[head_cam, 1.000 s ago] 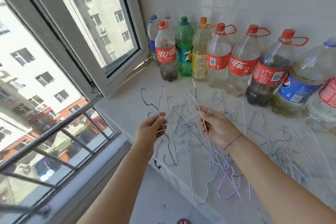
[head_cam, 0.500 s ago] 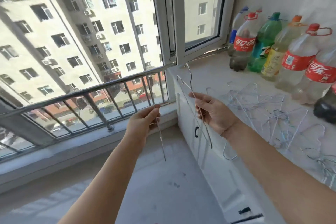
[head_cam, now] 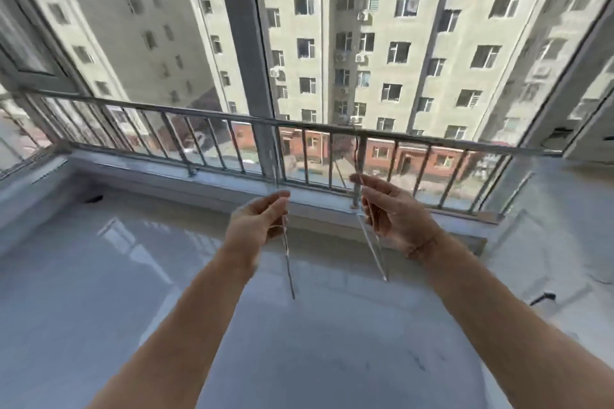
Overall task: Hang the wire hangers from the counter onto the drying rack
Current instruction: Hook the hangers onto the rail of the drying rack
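My left hand (head_cam: 257, 226) pinches a thin wire hanger (head_cam: 288, 267) that hangs edge-on, its lower end pointing at the floor. My right hand (head_cam: 395, 219) grips another wire hanger (head_cam: 373, 246), which slants down to the right; its upper wire rises in front of the railing. Both hands are held out in front of me at about the same height, a short gap between them. No drying rack is in view. The counter with the other hangers is out of view, apart from a pale edge at the right (head_cam: 571, 196).
A metal railing (head_cam: 199, 113) runs across in front of large windows, with a grey window post (head_cam: 246, 60) in the middle. Below lies a low white sill (head_cam: 166, 176) and a glossy pale floor (head_cam: 133, 309). A dark handle (head_cam: 541, 297) shows at lower right.
The view has swung left, away from the counter and bottles, to face the window and railing. Both hands came along, each still holding its hanger, now lifted off the pile.
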{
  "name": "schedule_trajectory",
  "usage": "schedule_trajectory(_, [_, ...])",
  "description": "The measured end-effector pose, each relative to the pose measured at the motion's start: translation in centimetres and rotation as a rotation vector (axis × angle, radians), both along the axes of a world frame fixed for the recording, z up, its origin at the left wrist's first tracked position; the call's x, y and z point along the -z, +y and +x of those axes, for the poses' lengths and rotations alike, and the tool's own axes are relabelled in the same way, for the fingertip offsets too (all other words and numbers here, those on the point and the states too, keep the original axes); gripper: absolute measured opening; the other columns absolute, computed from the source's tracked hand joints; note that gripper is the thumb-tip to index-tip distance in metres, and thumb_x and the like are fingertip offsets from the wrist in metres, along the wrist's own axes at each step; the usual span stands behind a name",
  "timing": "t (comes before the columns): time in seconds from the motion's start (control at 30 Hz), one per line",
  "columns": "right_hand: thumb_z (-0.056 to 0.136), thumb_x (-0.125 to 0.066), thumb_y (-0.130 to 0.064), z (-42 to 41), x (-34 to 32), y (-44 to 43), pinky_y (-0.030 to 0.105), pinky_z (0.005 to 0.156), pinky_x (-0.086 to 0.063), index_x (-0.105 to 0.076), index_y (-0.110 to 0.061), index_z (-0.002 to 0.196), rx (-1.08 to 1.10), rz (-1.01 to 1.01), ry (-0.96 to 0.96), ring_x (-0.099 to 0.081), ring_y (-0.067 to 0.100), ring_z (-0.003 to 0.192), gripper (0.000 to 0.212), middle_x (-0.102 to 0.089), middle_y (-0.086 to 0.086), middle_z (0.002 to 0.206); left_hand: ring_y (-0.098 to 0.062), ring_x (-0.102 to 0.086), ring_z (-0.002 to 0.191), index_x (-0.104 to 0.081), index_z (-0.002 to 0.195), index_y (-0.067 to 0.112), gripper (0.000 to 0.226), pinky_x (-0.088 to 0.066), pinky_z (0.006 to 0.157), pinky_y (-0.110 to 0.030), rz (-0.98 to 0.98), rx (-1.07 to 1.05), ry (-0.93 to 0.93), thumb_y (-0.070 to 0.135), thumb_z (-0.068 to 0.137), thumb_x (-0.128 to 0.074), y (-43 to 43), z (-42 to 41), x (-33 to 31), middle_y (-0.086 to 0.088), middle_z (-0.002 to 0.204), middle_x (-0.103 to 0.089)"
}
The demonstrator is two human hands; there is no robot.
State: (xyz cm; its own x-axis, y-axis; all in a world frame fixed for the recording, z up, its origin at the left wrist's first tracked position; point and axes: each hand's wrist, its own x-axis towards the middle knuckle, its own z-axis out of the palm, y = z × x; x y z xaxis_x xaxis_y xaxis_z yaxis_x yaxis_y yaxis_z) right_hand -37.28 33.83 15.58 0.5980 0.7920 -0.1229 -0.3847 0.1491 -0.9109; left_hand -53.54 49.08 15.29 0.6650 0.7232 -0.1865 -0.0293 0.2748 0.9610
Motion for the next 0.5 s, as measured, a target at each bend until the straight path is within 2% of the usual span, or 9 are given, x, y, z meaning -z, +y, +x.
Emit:
schedule_trajectory(0.1, [0.087, -0.053, -0.007, -5.3, 0.4, 7.1, 0.014, 0.048, -0.038, -0.071, -0.019, 0.095, -0.089, 0.014, 0.025, -0.047, 0.004, 0.049, 0.023, -0.051, -0.005, 0.057, -0.004, -0.057, 0.055, -0.070, 0.094, 0.016, 0.014, -0.049, 0.055, -0.016, 0.016, -0.088, 0.019, 0.009, 0.089, -0.059, 5.4, -7.0, -0.3, 0.008, 0.061, -0.064])
schedule_trajectory(0.27, [0.090, -0.052, -0.005, -13.4, 0.6, 16.9, 0.013, 0.053, -0.041, -0.069, -0.018, 0.103, -0.238, 0.019, 0.031, -0.049, 0.003, 0.055, 0.025, -0.052, -0.006, 0.064, -0.007, -0.056, 0.059, -0.071, 0.091, 0.016, 0.014, -0.047, 0.070, -0.024, 0.016, -0.239, 0.037, 0.009, 0.087, -0.060, 13.0, -17.5, -0.9, 0.008, 0.061, -0.064])
schedule_trajectory(0.4, [0.090, -0.052, -0.006, -18.7, 0.4, 24.3, 0.012, 0.052, -0.041, -0.067, -0.017, 0.107, -0.330, 0.015, 0.010, -0.049, 0.003, 0.057, 0.025, -0.051, -0.005, 0.066, -0.009, -0.055, 0.061, -0.071, 0.094, 0.014, 0.014, -0.048, 0.072, -0.025, 0.031, -0.365, 0.045, 0.009, 0.086, -0.061, 17.9, -24.1, -1.3, 0.008, 0.063, -0.063])
schedule_trajectory(0.5, [0.089, -0.053, -0.006, -22.0, 0.3, 29.2, 0.012, 0.051, -0.041, -0.068, -0.017, 0.105, -0.392, 0.012, 0.004, -0.048, 0.004, 0.056, 0.024, -0.051, -0.006, 0.064, -0.012, -0.053, 0.066, -0.072, 0.092, 0.017, 0.014, -0.049, 0.072, -0.026, 0.043, -0.438, 0.067, 0.010, 0.087, -0.061, 21.4, -27.9, -1.2, 0.001, 0.073, -0.062])
